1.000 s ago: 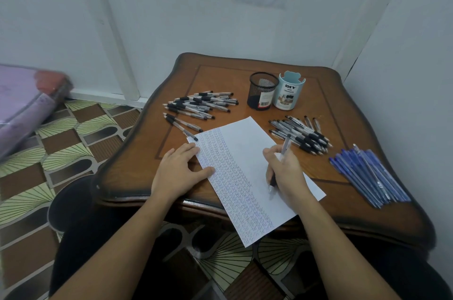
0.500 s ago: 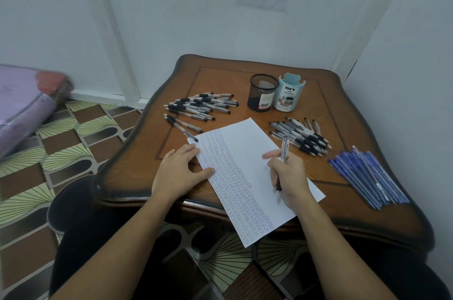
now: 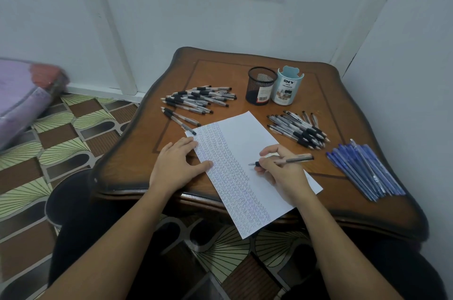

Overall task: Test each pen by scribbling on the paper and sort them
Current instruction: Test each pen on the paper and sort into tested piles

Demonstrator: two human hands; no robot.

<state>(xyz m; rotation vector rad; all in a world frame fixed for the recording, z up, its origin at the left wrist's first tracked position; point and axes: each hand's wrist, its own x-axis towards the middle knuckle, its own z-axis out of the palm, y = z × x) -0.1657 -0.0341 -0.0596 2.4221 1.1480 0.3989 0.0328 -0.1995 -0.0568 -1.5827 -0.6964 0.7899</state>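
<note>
Right hand point(image 3: 282, 173) grips one pen point(image 3: 285, 160) over the paper point(image 3: 245, 138); left hand point(image 3: 176, 165) lies flat on the sheet's left edge.

Right fingers are curled round a grey pen with a black grip, pinched near the grip. The barrel lies almost level, its tip pointing toward the left thumb and its tail sticking out past the right knuckles. Tip contact with the sheet: cannot tell. Left fingers are straight and press the margin, with the thumb spread onto the scribbled rows. Just beyond the left fingertips lies a pile of black-grip pens point(image 3: 198, 98). Beyond the right fingertips is a second black-grip pile point(image 3: 299, 130). The blue pens point(image 3: 365, 169) lie outboard of the right knuckles, apart. Farther beyond the right fingers a mesh cup point(image 3: 261, 85) and a pale blue organizer point(image 3: 289, 89) stand side by side on the wooden table point(image 3: 220, 71).
</note>
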